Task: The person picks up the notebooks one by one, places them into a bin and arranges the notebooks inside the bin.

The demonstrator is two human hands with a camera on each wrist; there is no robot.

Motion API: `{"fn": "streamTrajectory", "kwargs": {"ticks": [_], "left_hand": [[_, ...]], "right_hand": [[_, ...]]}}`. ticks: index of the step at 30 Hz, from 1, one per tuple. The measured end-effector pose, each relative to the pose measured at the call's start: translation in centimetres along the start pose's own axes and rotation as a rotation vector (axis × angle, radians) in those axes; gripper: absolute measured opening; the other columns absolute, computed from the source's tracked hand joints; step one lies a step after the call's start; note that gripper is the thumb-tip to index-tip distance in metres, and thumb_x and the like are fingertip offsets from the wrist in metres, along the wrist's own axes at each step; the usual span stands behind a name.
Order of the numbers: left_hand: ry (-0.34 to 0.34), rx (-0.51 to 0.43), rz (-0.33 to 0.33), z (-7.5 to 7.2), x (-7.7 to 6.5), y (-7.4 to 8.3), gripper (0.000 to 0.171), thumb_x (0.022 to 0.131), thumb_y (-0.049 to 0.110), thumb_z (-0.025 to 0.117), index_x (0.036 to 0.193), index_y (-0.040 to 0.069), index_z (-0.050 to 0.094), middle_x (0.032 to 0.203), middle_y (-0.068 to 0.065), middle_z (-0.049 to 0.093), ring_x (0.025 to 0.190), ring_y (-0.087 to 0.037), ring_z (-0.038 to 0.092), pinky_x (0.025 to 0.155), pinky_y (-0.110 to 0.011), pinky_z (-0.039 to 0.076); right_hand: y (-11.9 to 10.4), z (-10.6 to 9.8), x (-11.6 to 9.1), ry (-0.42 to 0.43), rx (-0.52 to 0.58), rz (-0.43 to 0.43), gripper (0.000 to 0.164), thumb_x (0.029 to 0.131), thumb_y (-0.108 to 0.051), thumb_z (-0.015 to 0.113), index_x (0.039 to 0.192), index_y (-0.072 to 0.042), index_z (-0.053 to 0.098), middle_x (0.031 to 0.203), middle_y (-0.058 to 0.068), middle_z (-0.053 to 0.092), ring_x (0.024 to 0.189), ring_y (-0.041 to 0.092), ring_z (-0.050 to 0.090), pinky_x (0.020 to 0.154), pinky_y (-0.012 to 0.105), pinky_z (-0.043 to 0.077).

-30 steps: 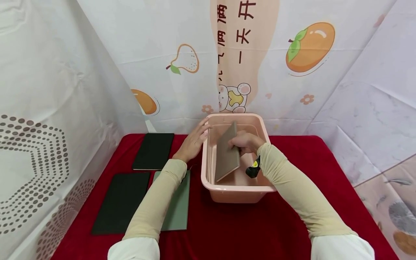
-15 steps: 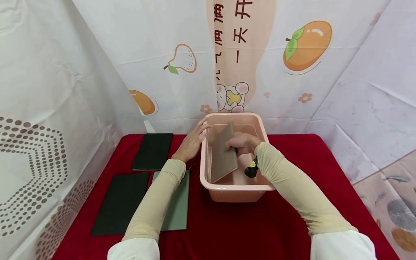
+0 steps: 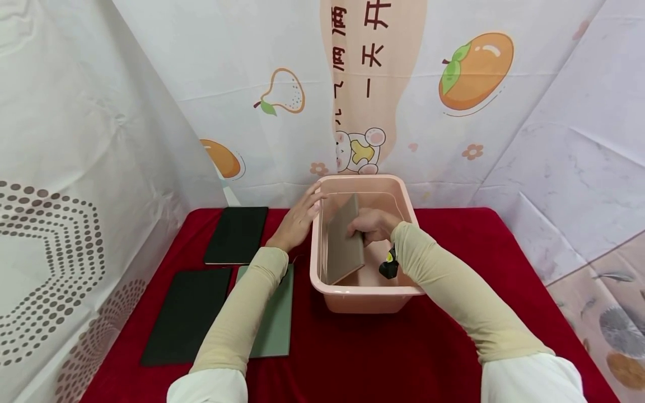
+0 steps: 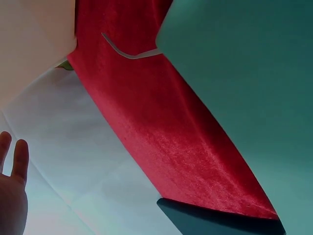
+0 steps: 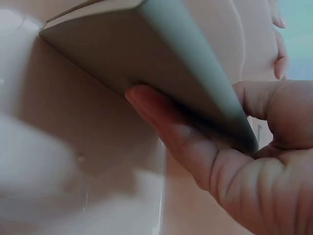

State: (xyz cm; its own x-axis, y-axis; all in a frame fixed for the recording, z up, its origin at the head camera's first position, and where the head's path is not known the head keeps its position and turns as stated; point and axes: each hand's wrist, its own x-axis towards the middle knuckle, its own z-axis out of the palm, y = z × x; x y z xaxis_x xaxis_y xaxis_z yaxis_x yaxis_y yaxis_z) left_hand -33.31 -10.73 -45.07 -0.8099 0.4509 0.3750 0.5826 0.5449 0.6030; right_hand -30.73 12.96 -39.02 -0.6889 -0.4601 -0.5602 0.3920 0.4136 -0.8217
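Observation:
In the head view my right hand (image 3: 374,225) grips a grey-brown hardcover notebook (image 3: 342,246) inside a pink plastic tub (image 3: 368,291). The notebook stands tilted near the tub's left wall, its thumb side facing left. From the right wrist view, the fingers of my right hand (image 5: 195,152) lie along one cover of the notebook (image 5: 122,54), near its spine, with the thumb on the other side. My left hand (image 3: 298,221) has its fingers extended at the tub's left rim; two of its fingers (image 4: 20,159) show at the edge of the left wrist view.
Left of the tub lie a black notebook (image 3: 237,235), a larger dark notebook (image 3: 183,316) and a green notebook (image 3: 277,322), partly under my left forearm. A ribbon (image 4: 129,55) sticks out from the green one. Red cloth (image 3: 383,358) covers the table; printed curtains (image 3: 302,45) hang behind.
My right hand has moved the notebook left and lower in the tub, closer to the left wall. The left hand has stayed by the rim. The head view has shifted slightly.

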Motion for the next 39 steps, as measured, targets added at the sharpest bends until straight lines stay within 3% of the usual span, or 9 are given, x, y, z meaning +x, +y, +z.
{"fn": "streamTrajectory", "kwargs": {"ticks": [4,7,9,14,19,26,30,34,39], "left_hand": [[0.004,-0.007,-0.001,0.08,-0.04,-0.1,0.055,0.11,0.049,0.022,0.151,0.022,0.046,0.171,0.015,0.014,0.159,-0.012,0.018,0.126,-0.053,0.027],[0.005,-0.012,0.005,0.16,-0.08,-0.13,0.055,0.11,0.048,0.022,0.151,0.021,0.046,0.172,0.013,0.015,0.159,-0.013,0.018,0.126,-0.053,0.026],[0.005,-0.01,0.009,0.19,-0.11,-0.17,0.055,0.11,0.048,0.021,0.151,0.021,0.046,0.172,0.012,0.015,0.159,-0.013,0.019,0.126,-0.053,0.026],[0.001,-0.005,0.008,0.15,-0.11,-0.15,0.055,0.11,0.049,0.021,0.15,0.022,0.046,0.171,0.015,0.014,0.159,-0.012,0.019,0.126,-0.052,0.026],[0.004,-0.004,0.011,0.05,0.03,-0.08,0.054,0.11,0.049,0.021,0.15,0.022,0.046,0.171,0.015,0.015,0.158,-0.013,0.02,0.126,-0.053,0.028],[0.011,-0.003,0.009,0.12,0.03,-0.04,0.055,0.11,0.051,0.02,0.149,0.023,0.047,0.171,0.016,0.015,0.158,-0.012,0.02,0.126,-0.051,0.028],[0.009,-0.003,0.002,0.12,0.0,-0.02,0.056,0.109,0.052,0.019,0.149,0.024,0.046,0.171,0.017,0.015,0.158,-0.011,0.02,0.126,-0.052,0.028],[0.008,-0.004,0.005,0.09,0.01,0.0,0.056,0.109,0.053,0.019,0.149,0.024,0.046,0.171,0.015,0.015,0.158,-0.012,0.02,0.126,-0.051,0.028],[0.011,-0.002,0.001,0.06,0.04,0.03,0.057,0.109,0.053,0.019,0.149,0.024,0.046,0.171,0.016,0.015,0.158,-0.01,0.018,0.127,-0.05,0.026]], "right_hand": [[0.06,0.11,-0.1,0.023,-0.004,0.021,0.056,0.091,0.006,0.046,0.145,0.008,0.029,0.139,0.026,0.048,0.118,0.037,0.057,0.1,0.055,0.053],[0.05,0.18,-0.29,0.088,-0.053,0.051,0.051,0.09,0.004,0.05,0.139,0.006,0.035,0.13,0.022,0.051,0.111,0.033,0.058,0.093,0.051,0.055],[0.03,0.19,-0.44,0.164,-0.161,0.067,0.046,0.088,0.001,0.055,0.132,0.005,0.04,0.124,0.021,0.052,0.102,0.032,0.061,0.086,0.049,0.058],[-0.16,0.22,-0.72,0.311,-0.437,0.117,0.036,0.083,-0.004,0.061,0.112,0.003,0.041,0.129,0.027,0.039,0.087,0.037,0.07,0.078,0.055,0.062],[-0.36,0.18,-0.66,0.336,-0.585,0.135,0.03,0.08,-0.003,0.06,0.104,0.006,0.045,0.128,0.027,0.036,0.093,0.037,0.067,0.073,0.044,0.064],[-0.69,0.04,-0.67,0.317,-0.588,0.219,0.053,0.084,-0.002,0.056,0.126,0.012,0.026,0.133,0.03,0.03,0.102,0.044,0.07,0.078,0.044,0.064],[-0.81,-0.19,-0.62,0.319,-0.757,0.213,0.055,0.084,-0.008,0.06,0.127,0.016,0.036,0.133,0.03,0.029,0.101,0.039,0.065,0.075,0.039,0.063],[-0.84,-0.38,-0.63,0.317,-0.772,0.22,0.063,0.084,-0.008,0.061,0.132,0.02,0.031,0.138,0.033,0.026,0.105,0.042,0.063,0.074,0.041,0.063],[-0.77,-0.51,-0.7,0.323,-0.853,0.213,0.042,0.084,-0.009,0.063,0.115,0.016,0.049,0.13,0.032,0.035,0.108,0.042,0.063,0.074,0.038,0.063]]}}
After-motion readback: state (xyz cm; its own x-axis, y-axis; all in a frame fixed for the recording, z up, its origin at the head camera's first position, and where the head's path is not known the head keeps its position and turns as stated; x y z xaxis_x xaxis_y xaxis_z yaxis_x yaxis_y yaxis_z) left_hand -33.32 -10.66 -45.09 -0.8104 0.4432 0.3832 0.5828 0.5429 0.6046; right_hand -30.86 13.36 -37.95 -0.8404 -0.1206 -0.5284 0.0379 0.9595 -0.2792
